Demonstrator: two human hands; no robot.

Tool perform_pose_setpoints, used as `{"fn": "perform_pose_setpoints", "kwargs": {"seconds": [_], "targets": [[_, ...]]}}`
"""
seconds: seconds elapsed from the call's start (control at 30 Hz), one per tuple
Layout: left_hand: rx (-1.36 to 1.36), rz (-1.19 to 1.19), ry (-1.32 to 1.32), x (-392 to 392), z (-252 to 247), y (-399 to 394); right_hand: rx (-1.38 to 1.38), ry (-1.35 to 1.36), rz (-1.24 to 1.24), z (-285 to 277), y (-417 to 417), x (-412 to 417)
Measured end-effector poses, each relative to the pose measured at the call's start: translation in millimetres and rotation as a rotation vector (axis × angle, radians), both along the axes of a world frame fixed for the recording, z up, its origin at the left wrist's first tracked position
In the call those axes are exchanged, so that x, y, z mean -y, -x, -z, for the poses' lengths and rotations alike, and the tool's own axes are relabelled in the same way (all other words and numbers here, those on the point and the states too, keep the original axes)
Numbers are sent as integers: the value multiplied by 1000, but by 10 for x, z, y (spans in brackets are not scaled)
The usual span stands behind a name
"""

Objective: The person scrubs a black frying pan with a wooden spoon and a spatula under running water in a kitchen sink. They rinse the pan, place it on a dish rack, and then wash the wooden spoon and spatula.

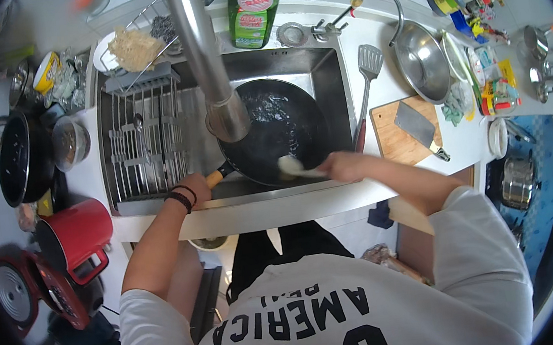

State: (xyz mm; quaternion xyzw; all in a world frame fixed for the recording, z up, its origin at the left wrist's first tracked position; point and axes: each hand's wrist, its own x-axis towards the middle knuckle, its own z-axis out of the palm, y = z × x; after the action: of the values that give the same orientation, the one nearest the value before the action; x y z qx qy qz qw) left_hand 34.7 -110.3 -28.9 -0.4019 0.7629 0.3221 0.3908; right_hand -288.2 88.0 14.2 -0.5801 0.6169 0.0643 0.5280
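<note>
A black wok (296, 120) lies in the stainless steel sink (329, 71), its inside wet and shiny. My left hand (196, 190) grips its wooden handle (214, 179) near the sink's front edge. In my right hand (344, 166) is the handle of a pale brush or scrubber (292, 165), its blurred head against the wok's near inner side. The metal faucet (221, 102) hangs over the wok's left part. Whether water runs from it I cannot tell.
A metal dish rack (146, 135) fills the sink's left side, with a spoon (141, 133) on it. A slotted spatula (369, 69) leans at the right rim. Further right, a cleaver (415, 125) rests on a wooden cutting board (389, 135). Left stand a red kettle (78, 236) and black pot (22, 159).
</note>
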Motion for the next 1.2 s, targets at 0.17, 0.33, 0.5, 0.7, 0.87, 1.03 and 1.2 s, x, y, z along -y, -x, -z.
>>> {"fn": "perform_pose_setpoints", "kwargs": {"seconds": [0.17, 0.33, 0.5, 0.7, 0.87, 1.03, 1.2], "targets": [[-10, 8, -5, -50, -86, 22, -870, 72, -439, -23, 477, 790], [-46, -61, 30, -68, -51, -45, -829, -5, -417, 84, 236, 792], [-27, -93, -69, -35, -46, -43, -289, -76, -6, -130, -98, 105], [-30, -68, -62, -26, -42, -17, -245, 164, 116, 657, -711, 641], [-32, -72, -31, -31, -51, -20, -597, 85, 133, 565, -280, 682], [-30, -84, -115, 1, -19, -1, -434, -56, 83, -41, -235, 58], [-10, -58, -164, 32, -169, 11, -787, -121, -336, -308, 272, 327]]}}
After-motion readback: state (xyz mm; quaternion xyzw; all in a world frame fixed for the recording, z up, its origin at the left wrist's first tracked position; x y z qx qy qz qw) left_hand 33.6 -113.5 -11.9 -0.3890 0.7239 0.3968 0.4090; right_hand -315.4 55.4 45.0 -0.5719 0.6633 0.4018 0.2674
